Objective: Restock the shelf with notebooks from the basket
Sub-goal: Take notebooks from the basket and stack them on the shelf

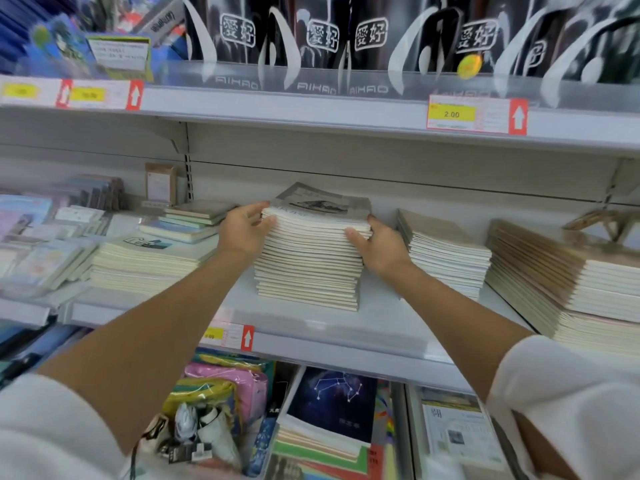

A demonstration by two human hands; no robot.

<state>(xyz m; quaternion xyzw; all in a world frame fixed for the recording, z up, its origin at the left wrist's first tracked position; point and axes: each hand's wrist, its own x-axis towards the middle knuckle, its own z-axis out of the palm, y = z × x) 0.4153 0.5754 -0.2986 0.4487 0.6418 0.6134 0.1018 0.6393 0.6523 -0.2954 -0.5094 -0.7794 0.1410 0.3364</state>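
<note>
A pale grey metal shelving unit fills the view under soft, even light. Its flat grey back panel runs behind the middle shelf, with a slotted metal upright at the left. The upper shelf has a clear plastic front rail printed AIHAO, and tall black-and-white packs stand behind it. A red-and-yellow price tag on its right edge reads 2.00. A similar tag sits on the middle shelf's near edge. Below, near, lie a dark blue constellation cover and a pink plastic pouch.
</note>
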